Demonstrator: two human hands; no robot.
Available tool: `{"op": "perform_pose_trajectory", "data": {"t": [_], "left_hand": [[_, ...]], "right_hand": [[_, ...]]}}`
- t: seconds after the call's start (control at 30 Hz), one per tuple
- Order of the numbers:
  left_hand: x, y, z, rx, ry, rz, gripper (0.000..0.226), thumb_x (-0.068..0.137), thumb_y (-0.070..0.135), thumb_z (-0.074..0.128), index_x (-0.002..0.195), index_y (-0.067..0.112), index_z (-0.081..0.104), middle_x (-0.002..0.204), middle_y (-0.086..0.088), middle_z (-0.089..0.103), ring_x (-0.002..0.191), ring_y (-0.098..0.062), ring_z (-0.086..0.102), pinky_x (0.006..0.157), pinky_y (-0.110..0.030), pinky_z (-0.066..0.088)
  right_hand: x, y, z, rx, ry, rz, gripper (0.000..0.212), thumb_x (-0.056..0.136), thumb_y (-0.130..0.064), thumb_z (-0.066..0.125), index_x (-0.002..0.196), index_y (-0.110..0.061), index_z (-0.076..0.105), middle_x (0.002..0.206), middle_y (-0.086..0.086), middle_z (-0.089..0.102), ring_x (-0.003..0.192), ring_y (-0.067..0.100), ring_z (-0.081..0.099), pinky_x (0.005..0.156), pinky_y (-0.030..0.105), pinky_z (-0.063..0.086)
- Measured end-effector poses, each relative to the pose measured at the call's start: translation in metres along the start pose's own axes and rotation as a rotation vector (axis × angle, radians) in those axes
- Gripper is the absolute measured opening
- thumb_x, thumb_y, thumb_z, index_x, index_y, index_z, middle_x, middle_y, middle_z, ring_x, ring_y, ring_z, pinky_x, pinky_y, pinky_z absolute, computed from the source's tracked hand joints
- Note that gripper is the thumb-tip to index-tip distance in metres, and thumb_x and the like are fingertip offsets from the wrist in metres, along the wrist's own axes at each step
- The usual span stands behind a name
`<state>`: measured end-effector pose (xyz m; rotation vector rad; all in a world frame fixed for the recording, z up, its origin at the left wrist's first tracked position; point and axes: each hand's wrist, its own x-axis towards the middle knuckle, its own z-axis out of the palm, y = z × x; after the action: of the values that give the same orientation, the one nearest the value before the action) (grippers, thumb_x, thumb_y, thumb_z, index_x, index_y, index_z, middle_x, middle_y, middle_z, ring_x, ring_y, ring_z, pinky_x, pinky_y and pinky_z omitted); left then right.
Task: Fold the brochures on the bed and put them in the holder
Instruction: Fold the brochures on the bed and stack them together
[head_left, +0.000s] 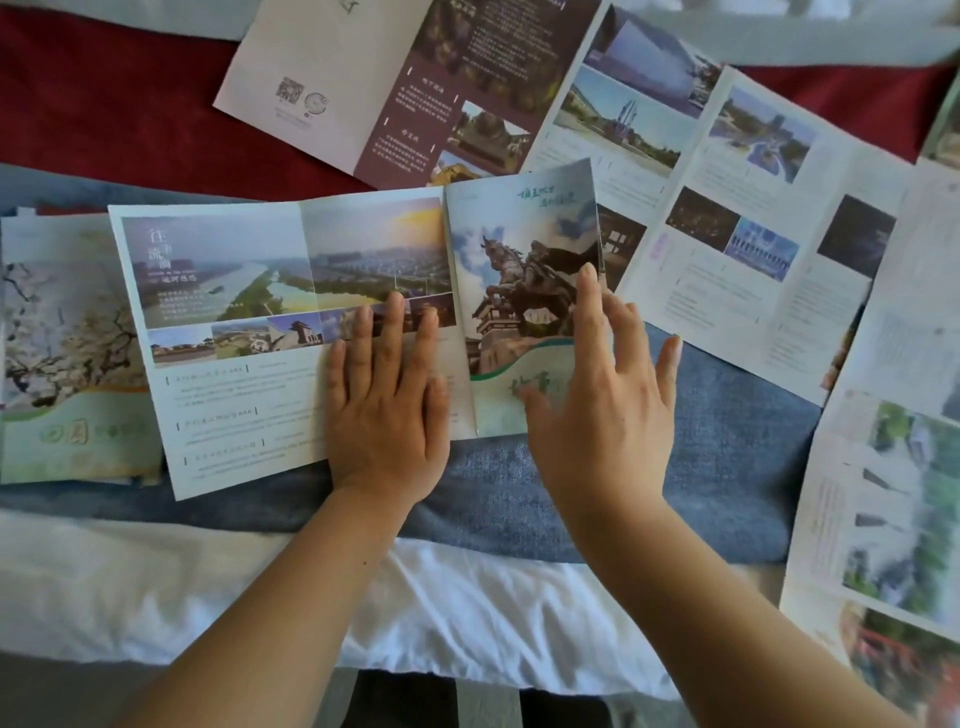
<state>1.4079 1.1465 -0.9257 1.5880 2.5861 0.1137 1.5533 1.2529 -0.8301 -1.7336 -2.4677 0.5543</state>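
**Two grips on one brochure, right panel lifted**

The left grip (384, 405) lies flat, its fingers straight and close together, pressing the middle panel of an open brochure (234, 312). Just beside it, the right grip (602, 395) is spread wide with its fingers apart; the fingertips and thumb touch the brochure's right panel (519, 249), the one showing a horse statue. That panel stands tilted up from its crease, while the other two panels lie flat. Neither grip curls round anything.

The brochure shows three panels in all and stretches from the left grip out to the left, with photographs above and text below.

Left of both grips, touching the open brochure's far edge, lies one folded brochure (67, 364) with a blossom cover. Edges of more paper show beneath it, but their number cannot be told.

Beyond the grips lie two more open brochures: a maroon brochure (363, 67) and, to its right, a pale brochure (727, 218) whose corner passes behind the raised panel. Far right of the right grip are further blurred sheets (893, 467), too smeared to count.

Under the grips the bed carries a blue cloth (727, 457); a red cloth (104, 104) lies beyond it and a white sheet (156, 571) nearer the person.
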Motion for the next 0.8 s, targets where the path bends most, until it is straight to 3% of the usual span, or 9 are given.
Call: {"op": "perform_pose_trajectory", "data": {"t": [0.07, 0.13, 0.27, 0.4, 0.57, 0.67, 0.8], "left_hand": [[0.000, 0.000, 0.001, 0.001, 0.000, 0.002, 0.061, 0.107, 0.043, 0.015, 0.165, 0.026, 0.010, 0.172, -0.003, 0.001, 0.159, -0.026, 0.000, 0.127, -0.052, 0.008], [0.000, 0.000, 0.002, 0.004, -0.003, 0.002, 0.061, 0.107, 0.045, 0.014, 0.165, 0.026, 0.009, 0.172, -0.002, 0.001, 0.159, -0.026, 0.000, 0.127, -0.052, 0.007], [0.001, 0.000, 0.002, 0.019, -0.011, -0.016, 0.061, 0.107, 0.046, 0.014, 0.165, 0.028, 0.007, 0.173, -0.002, 0.000, 0.159, -0.024, -0.001, 0.127, -0.050, 0.005], [0.000, 0.001, 0.001, 0.019, -0.022, -0.021, 0.062, 0.107, 0.047, 0.015, 0.165, 0.025, 0.009, 0.173, -0.002, 0.001, 0.159, -0.025, 0.000, 0.127, -0.052, 0.007], [0.000, 0.002, -0.001, 0.031, -0.023, -0.011, 0.063, 0.106, 0.044, 0.012, 0.165, 0.023, 0.008, 0.172, -0.003, 0.001, 0.159, -0.027, 0.001, 0.126, -0.055, 0.009], [0.000, 0.003, -0.002, 0.039, -0.022, -0.015, 0.063, 0.106, 0.045, 0.011, 0.165, 0.023, 0.010, 0.172, -0.002, 0.003, 0.159, -0.027, 0.002, 0.126, -0.054, 0.008], [0.001, 0.004, -0.002, 0.038, -0.015, -0.007, 0.063, 0.105, 0.042, 0.014, 0.164, 0.022, 0.013, 0.172, -0.002, 0.005, 0.159, -0.027, 0.003, 0.126, -0.054, 0.008]], "right_hand": [[0.001, 0.004, -0.001, 0.056, 0.094, 0.014, 0.091, 0.083, -0.017, 0.078, 0.160, -0.020, 0.029, 0.134, 0.005, 0.057, 0.127, 0.027, 0.053, 0.122, 0.053, 0.026], [0.003, 0.008, -0.002, 0.107, 0.098, 0.012, 0.075, 0.091, -0.016, 0.070, 0.158, -0.021, 0.036, 0.115, 0.003, 0.066, 0.104, 0.028, 0.062, 0.111, 0.047, 0.040], [0.011, 0.026, -0.011, 0.172, 0.026, 0.034, 0.065, 0.097, -0.014, 0.063, 0.157, -0.026, 0.039, 0.103, 0.005, 0.067, 0.072, 0.025, 0.049, 0.079, 0.038, 0.041], [0.024, 0.064, -0.028, 0.182, 0.016, 0.104, 0.061, 0.097, -0.011, 0.058, 0.152, -0.034, 0.046, 0.105, 0.005, 0.061, 0.082, 0.033, 0.057, 0.071, 0.045, 0.052], [0.039, 0.139, -0.060, 0.013, 0.118, 0.183, 0.051, 0.094, -0.004, 0.056, 0.132, -0.036, 0.068, 0.097, 0.010, 0.055, 0.072, 0.041, 0.055, 0.068, 0.045, 0.051], [0.043, 0.185, -0.082, -0.094, 0.155, 0.233, 0.054, 0.086, -0.002, 0.056, 0.125, -0.034, 0.073, 0.100, 0.012, 0.056, 0.070, 0.042, 0.054, 0.073, 0.049, 0.052], [0.046, 0.217, -0.089, -0.135, 0.130, 0.204, 0.049, 0.089, -0.001, 0.058, 0.125, -0.030, 0.074, 0.107, 0.014, 0.061, 0.081, 0.043, 0.057, 0.081, 0.050, 0.052]]}}
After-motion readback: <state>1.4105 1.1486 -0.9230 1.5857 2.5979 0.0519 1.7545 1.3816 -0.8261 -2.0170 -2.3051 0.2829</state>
